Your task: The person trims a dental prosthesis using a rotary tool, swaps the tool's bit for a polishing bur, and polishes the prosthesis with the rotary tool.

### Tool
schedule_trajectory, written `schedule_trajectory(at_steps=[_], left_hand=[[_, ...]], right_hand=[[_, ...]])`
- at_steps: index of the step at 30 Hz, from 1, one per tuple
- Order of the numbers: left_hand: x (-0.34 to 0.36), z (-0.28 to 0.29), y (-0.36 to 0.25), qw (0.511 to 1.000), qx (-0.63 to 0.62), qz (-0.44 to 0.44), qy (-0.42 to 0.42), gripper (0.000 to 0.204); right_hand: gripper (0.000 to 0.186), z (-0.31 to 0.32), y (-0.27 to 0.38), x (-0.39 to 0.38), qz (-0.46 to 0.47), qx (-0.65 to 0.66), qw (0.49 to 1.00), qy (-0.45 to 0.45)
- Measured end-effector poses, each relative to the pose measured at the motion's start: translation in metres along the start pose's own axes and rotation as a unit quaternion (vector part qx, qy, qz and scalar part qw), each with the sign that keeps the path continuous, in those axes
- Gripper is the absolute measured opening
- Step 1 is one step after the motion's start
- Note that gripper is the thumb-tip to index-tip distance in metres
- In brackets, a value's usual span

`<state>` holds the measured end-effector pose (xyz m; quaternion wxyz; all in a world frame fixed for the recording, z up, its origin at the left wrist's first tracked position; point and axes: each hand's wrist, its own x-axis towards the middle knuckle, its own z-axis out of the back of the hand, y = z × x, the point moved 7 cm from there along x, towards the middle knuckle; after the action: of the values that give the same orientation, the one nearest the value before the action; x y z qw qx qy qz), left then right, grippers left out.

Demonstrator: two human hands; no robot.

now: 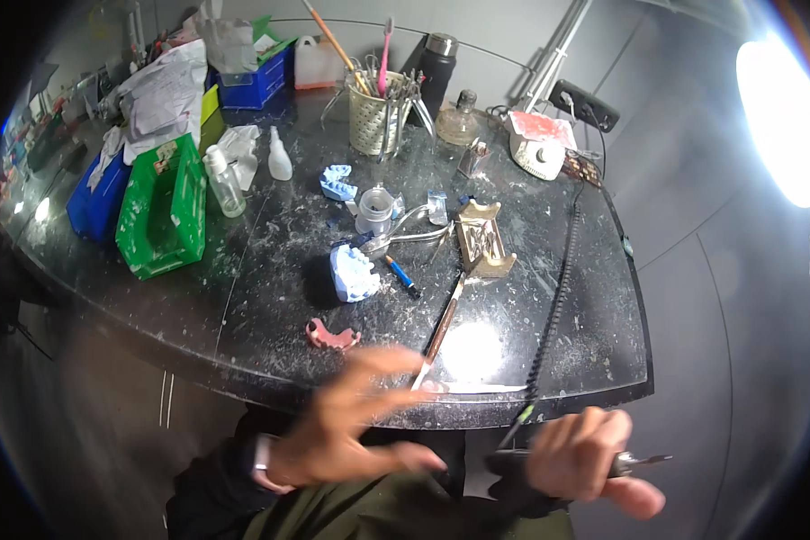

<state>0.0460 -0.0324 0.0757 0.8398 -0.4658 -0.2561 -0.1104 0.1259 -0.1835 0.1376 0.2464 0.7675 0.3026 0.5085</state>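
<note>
My right hand (578, 454) is wrapped around a dark rotary handpiece (623, 464); its thin metal bur points right, beyond the table's front edge. A coiled black cord (549, 333) runs down toward that hand. My left hand (355, 423) is slightly blurred, fingers spread and holding nothing visible, at the front edge. Just past its fingertips lies a wax knife (442, 331) with a brown handle. Beside the knife is a thin white tool (488, 389). A pink horseshoe-shaped denture piece (333, 337) rests left of the knife, nearer me than a pale blue dental model (355, 275).
Behind the model are a clear cup (374, 209), a second blue model (337, 183) and a brass tool rest (483, 238). A tool-filled basket (373, 126) and black bottle (437, 72) stand farther back. Green (162, 211) and blue bins (94, 193) occupy the left.
</note>
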Motion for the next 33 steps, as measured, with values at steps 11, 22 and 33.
schedule_trajectory(at_steps=[11, 22, 33], left_hand=[[-0.035, -0.156, -0.013, 0.933, -0.329, 0.027, 0.143, 0.010], [-0.015, -0.111, -0.021, 0.937, -0.323, 0.076, 0.111, 0.010], [-0.019, -0.117, -0.005, 0.934, -0.316, 0.098, 0.134, 0.029]], right_hand=[[0.043, -0.031, -0.030, -0.035, -0.001, -0.122, 0.992, -0.014], [0.042, -0.020, -0.003, -0.032, 0.167, -0.237, 0.943, -0.160], [0.036, 0.160, -0.034, 0.076, -0.175, -0.671, 0.713, -0.102]])
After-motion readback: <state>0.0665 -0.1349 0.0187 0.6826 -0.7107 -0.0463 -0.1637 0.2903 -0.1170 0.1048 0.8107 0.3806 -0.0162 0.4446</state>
